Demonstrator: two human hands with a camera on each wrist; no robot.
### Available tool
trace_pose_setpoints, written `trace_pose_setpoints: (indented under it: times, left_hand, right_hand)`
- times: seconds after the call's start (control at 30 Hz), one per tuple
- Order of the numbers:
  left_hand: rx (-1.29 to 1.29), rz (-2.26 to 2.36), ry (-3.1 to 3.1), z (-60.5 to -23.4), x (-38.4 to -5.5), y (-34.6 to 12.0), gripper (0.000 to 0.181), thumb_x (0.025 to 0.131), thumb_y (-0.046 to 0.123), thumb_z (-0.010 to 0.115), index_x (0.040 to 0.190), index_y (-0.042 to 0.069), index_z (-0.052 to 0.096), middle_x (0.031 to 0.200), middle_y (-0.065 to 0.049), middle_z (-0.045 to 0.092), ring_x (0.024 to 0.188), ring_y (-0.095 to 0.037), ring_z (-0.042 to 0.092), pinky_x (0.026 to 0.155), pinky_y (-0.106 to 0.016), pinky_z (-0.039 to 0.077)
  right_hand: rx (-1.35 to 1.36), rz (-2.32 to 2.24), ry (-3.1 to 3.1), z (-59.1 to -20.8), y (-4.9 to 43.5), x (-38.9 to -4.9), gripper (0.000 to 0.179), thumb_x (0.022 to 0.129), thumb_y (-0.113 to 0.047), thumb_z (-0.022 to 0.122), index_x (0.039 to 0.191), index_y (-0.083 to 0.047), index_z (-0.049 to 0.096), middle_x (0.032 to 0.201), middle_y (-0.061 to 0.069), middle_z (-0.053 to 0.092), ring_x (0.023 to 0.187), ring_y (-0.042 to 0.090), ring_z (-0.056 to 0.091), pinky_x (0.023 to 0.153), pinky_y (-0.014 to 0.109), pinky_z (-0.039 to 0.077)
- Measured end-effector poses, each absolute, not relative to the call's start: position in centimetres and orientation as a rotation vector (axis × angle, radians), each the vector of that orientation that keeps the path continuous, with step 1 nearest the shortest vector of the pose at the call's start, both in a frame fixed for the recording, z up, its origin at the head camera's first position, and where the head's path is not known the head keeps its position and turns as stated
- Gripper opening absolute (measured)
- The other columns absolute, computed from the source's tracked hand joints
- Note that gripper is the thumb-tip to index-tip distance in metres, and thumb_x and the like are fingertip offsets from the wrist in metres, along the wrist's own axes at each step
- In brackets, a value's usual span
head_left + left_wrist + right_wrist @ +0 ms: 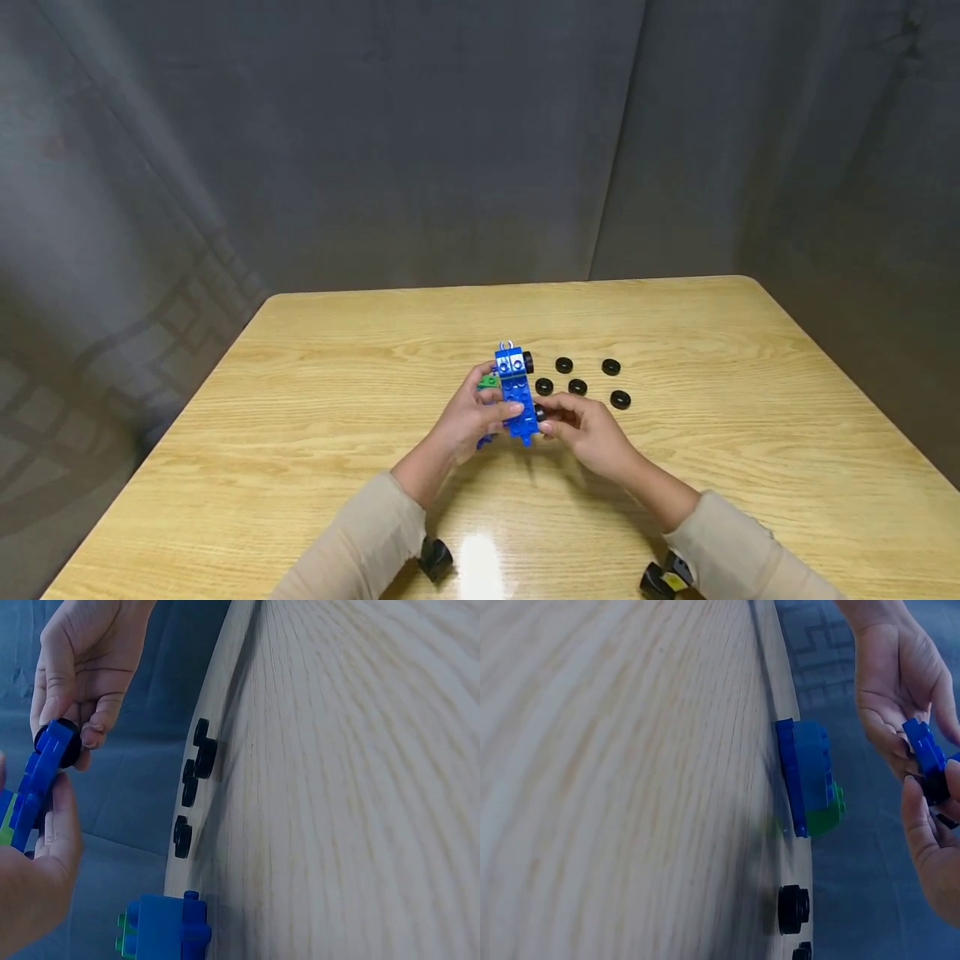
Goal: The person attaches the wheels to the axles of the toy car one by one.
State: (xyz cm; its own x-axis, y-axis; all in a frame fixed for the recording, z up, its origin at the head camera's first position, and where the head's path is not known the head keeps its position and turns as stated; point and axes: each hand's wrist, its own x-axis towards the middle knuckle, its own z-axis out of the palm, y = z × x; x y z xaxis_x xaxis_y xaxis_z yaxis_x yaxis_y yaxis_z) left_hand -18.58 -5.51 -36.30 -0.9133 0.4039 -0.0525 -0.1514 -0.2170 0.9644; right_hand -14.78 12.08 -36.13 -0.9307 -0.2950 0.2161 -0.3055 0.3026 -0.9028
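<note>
My left hand point(468, 421) grips a blue toy vehicle base point(519, 392) above the table, its thumb lying across the studded top. A small hook-like loop sticks out at the base's far end, where a black wheel point(528, 362) sits on the right side. At the near right side my right hand point(596, 437) pinches another black wheel point(541, 412) between thumb and fingers, right against the base. In the left wrist view this wheel point(71, 746) overlaps the base's end. A second block vehicle point(810, 772), blue with a green block, stands on the table, partly hidden by my left hand in the head view.
Several loose black wheels point(577, 387) lie on the wooden table point(360, 333) just beyond my right hand. Dark grey curtains point(450, 150) hang behind the table and at its sides. Black devices point(435, 558) are strapped under both beige sleeves.
</note>
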Motion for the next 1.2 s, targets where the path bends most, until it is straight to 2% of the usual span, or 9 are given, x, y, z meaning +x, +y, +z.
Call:
trace_pose_setpoints:
  times: [0.13, 0.23, 0.33, 0.47, 0.57, 0.73, 0.9, 1.03, 1.2]
  left_hand:
    - [0.277, 2.21, 1.672, -36.3, -18.6, -5.6, 0.052, 0.082, 0.005, 0.054, 0.128, 0.005, 0.029, 0.092, -0.009, 0.055, 0.072, -0.017, 0.058, 0.07, -0.033, 0.047]
    - [0.277, 2.239, 1.624, -36.3, -18.7, -5.6, 0.039, 0.086, 0.014, 0.051, 0.119, 0.003, 0.035, 0.085, -0.006, 0.058, 0.068, -0.016, 0.059, 0.069, -0.033, 0.047]
    - [0.28, 2.258, 1.566, -36.2, -18.7, -5.6, 0.035, 0.087, 0.025, 0.05, 0.111, 0.004, 0.038, 0.08, -0.003, 0.058, 0.064, -0.015, 0.059, 0.067, -0.032, 0.047]
    - [0.272, 2.272, 1.522, -36.2, -18.6, -5.6, 0.03, 0.089, 0.031, 0.044, 0.104, 0.006, 0.041, 0.081, -0.004, 0.058, 0.065, -0.016, 0.06, 0.067, -0.032, 0.047]
    - [0.243, 2.269, 1.526, -36.2, -18.6, -5.5, 0.022, 0.092, 0.029, 0.039, 0.098, 0.009, 0.043, 0.078, -0.004, 0.058, 0.064, -0.017, 0.059, 0.065, -0.031, 0.047]
    - [0.225, 2.296, 1.543, -36.2, -18.7, -5.4, 0.012, 0.09, 0.022, 0.043, 0.09, 0.01, 0.046, 0.076, -0.002, 0.057, 0.064, -0.014, 0.057, 0.066, -0.03, 0.047]
    - [0.252, 2.33, 1.528, -36.3, -18.7, -5.6, 0.009, 0.088, 0.014, 0.043, 0.092, 0.007, 0.048, 0.08, -0.001, 0.057, 0.07, -0.013, 0.055, 0.072, -0.032, 0.044]
    - [0.253, 2.348, 1.48, -36.4, -18.7, -5.8, 0.014, 0.087, 0.01, 0.044, 0.1, 0.005, 0.042, 0.079, -0.002, 0.057, 0.069, -0.013, 0.055, 0.073, -0.032, 0.043]
    - [0.206, 2.364, 1.46, -36.4, -18.6, -6.1, 0.03, 0.082, 0.007, 0.048, 0.108, 0.006, 0.033, 0.079, -0.002, 0.057, 0.067, -0.014, 0.057, 0.072, -0.033, 0.045]
  right_hand:
    - [0.608, 1.774, -2.509, -36.1, 12.2, -14.7, 0.028, 0.08, 0.003, 0.056, 0.107, 0.011, 0.052, 0.093, 0.018, 0.059, 0.076, 0.03, 0.057, 0.066, 0.025, 0.048]
    - [0.624, 1.79, -2.5, -36.1, 12.3, -14.7, 0.028, 0.08, 0.003, 0.055, 0.107, 0.011, 0.053, 0.095, 0.019, 0.058, 0.077, 0.029, 0.057, 0.067, 0.027, 0.048]
    - [0.634, 1.789, -2.501, -36.1, 12.4, -14.7, 0.028, 0.08, 0.003, 0.055, 0.107, 0.01, 0.053, 0.098, 0.02, 0.057, 0.077, 0.026, 0.057, 0.067, 0.028, 0.048]
    - [0.622, 1.768, -2.529, -36.4, 12.7, -14.7, 0.028, 0.081, 0.004, 0.054, 0.108, 0.008, 0.053, 0.101, 0.019, 0.056, 0.078, 0.02, 0.057, 0.068, 0.029, 0.048]
    - [0.62, 1.761, -2.555, -36.5, 12.8, -14.8, 0.029, 0.081, 0.004, 0.054, 0.11, 0.007, 0.053, 0.103, 0.018, 0.055, 0.081, 0.021, 0.055, 0.069, 0.029, 0.048]
    - [0.632, 1.743, -2.567, -36.7, 13.0, -14.9, 0.031, 0.081, 0.002, 0.054, 0.112, 0.006, 0.052, 0.101, 0.016, 0.055, 0.084, 0.023, 0.054, 0.07, 0.027, 0.047]
    - [0.585, 1.751, -2.57, -36.7, 13.2, -15.0, 0.032, 0.082, 0.0, 0.054, 0.113, 0.004, 0.051, 0.1, 0.014, 0.056, 0.084, 0.022, 0.055, 0.07, 0.031, 0.047]
    - [0.531, 1.777, -2.57, -36.6, 13.3, -15.2, 0.033, 0.083, -0.004, 0.055, 0.114, 0.003, 0.05, 0.098, 0.013, 0.056, 0.083, 0.022, 0.054, 0.07, 0.035, 0.047]
    - [0.478, 1.843, -2.532, -36.5, 13.6, -15.6, 0.032, 0.083, -0.007, 0.056, 0.111, 0.006, 0.05, 0.098, 0.014, 0.055, 0.086, 0.023, 0.054, 0.071, 0.03, 0.046]
